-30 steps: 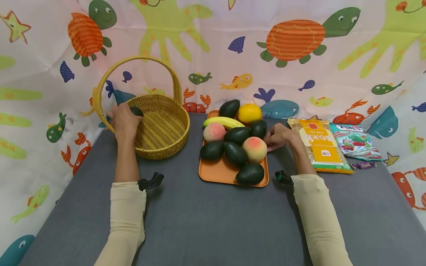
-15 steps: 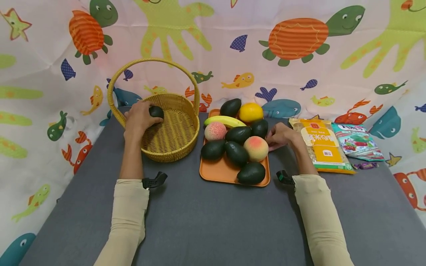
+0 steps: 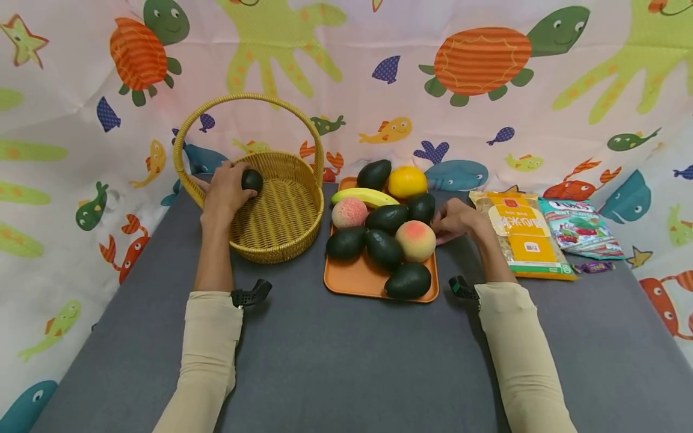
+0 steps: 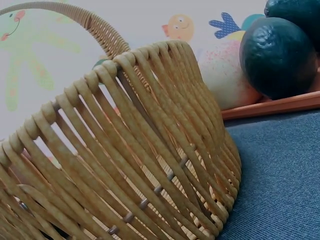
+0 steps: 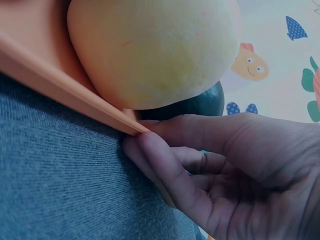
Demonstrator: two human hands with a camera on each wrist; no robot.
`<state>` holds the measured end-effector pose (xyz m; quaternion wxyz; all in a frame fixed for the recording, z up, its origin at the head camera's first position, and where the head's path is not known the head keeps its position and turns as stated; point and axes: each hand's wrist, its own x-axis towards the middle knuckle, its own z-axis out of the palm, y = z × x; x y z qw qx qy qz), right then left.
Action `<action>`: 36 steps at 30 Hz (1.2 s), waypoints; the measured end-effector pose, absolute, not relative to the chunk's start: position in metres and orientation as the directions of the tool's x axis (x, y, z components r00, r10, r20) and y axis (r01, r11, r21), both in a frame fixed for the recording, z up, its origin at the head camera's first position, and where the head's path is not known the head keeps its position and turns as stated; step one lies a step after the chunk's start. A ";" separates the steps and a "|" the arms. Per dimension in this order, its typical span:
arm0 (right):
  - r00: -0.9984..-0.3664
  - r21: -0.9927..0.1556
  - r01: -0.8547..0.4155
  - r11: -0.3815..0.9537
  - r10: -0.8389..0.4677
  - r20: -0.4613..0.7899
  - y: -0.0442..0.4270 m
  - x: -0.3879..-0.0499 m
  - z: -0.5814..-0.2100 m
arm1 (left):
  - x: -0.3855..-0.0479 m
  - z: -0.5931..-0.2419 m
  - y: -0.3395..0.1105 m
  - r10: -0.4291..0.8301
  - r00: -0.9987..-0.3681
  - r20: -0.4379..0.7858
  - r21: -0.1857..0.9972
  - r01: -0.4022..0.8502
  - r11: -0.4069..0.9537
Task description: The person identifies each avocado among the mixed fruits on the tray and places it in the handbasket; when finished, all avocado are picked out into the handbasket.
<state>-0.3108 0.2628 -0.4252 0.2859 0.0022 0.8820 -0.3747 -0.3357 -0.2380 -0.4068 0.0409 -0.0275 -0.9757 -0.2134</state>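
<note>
Head view downward, wrist close-ups, tray (image 3: 351, 285) shared

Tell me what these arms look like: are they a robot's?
No, a person's. The left hand and right hand wear no gloves. The left sleeve and right sleeve are beige, creased, and stop short of the hands. The left device and right device, near their ends, are black; the right one shows some green. No cables show.

A second ago, the round yellow woven basket (image 3: 277, 225) sat farther from the right hand (image 3: 455, 219). It has slid toward that hand, tall handle (image 3: 249, 96) and all, closer to the flat orange tray (image 3: 349, 281). The left hand (image 3: 222, 191) moved that way too, and more of the smooth dark green avocado (image 3: 252, 181) by its thumb shows.
</note>
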 end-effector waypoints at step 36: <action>-0.853 -0.647 0.197 0.737 -0.197 -0.484 0.264 -0.312 -0.422 | -0.261 -0.312 -0.111 0.714 -0.672 -0.195 0.421 0.601 0.680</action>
